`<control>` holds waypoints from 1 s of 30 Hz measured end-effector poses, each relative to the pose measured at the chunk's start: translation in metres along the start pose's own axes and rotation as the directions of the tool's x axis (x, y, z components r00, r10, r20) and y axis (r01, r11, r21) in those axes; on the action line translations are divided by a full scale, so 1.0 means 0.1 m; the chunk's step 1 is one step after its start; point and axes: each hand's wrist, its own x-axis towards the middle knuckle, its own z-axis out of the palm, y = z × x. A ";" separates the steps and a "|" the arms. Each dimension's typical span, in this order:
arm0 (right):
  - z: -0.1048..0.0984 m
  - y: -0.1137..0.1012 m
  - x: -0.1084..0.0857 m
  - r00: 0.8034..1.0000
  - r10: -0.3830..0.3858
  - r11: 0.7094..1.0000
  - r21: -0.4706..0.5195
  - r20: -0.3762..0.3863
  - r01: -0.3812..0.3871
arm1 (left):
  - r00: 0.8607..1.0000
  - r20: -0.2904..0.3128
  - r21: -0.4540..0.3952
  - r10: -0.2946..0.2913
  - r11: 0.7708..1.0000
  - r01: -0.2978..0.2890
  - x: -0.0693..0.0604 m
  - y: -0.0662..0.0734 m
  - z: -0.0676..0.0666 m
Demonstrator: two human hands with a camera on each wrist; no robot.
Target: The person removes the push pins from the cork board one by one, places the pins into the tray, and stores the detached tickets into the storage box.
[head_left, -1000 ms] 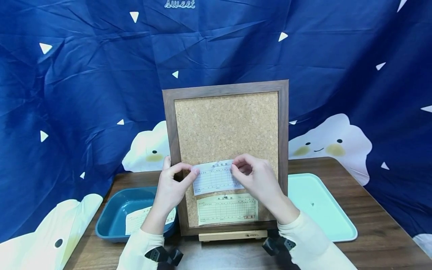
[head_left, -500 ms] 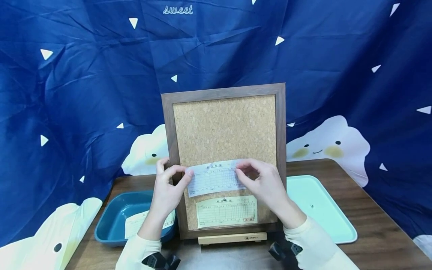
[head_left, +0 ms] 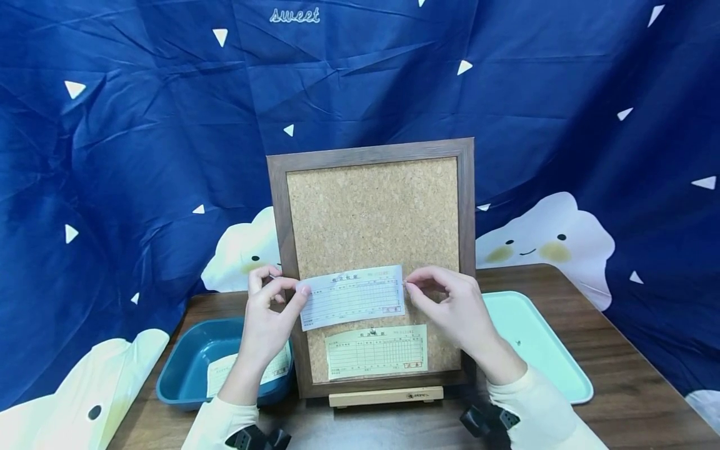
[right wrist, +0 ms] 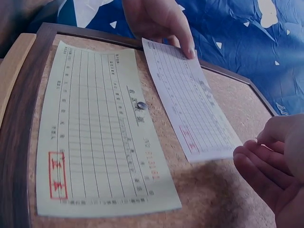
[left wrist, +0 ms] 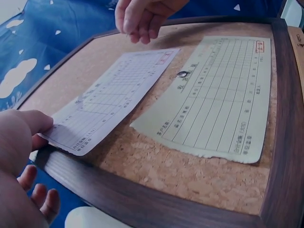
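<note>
My left hand [head_left: 269,315] pinches the left edge of a white receipt slip [head_left: 351,297] between thumb and forefinger, against the framed cork board [head_left: 374,215]. My right hand [head_left: 452,303] is just off the slip's right edge, its thumb and forefinger together; a tiny pin tip [right wrist: 258,140] shows between them in the right wrist view, the rest of the thumbtack hidden by the fingers. Below, a pale green receipt slip [head_left: 377,351] hangs on the cork, held by a silver thumbtack [left wrist: 182,74] near its top middle.
The board leans on a wooden stand [head_left: 387,396]. To its left is a blue basin [head_left: 180,369] with another slip [head_left: 220,373] inside. A mint tray [head_left: 551,350] on the right holds a small dark cluster [head_left: 519,342]. A blue cloth [head_left: 360,75] hangs behind.
Both hands were over the white slip's ends. The slip has shifted left with my left hand, while my right hand has drawn rightward off it, uncovering its right edge and red stamp.
</note>
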 end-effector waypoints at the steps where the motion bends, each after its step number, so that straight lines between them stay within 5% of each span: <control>1: -0.01 0.00 -0.01 1.000 0.002 1.000 -0.004 -0.004 -0.002 | 1.000 -0.001 -0.005 -0.001 1.000 0.001 0.00 -0.01 -0.01; 12: -0.17 0.07 -0.05 0.999 0.016 0.999 -0.030 -0.034 -0.017 | 0.999 -0.044 -0.051 0.014 0.999 -0.017 -0.02 -0.07 -0.15; 30: -0.40 0.22 -0.12 0.997 0.036 0.998 -0.040 -0.071 -0.039 | 0.984 -0.172 0.033 0.051 0.998 -0.046 -0.09 -0.12 -0.32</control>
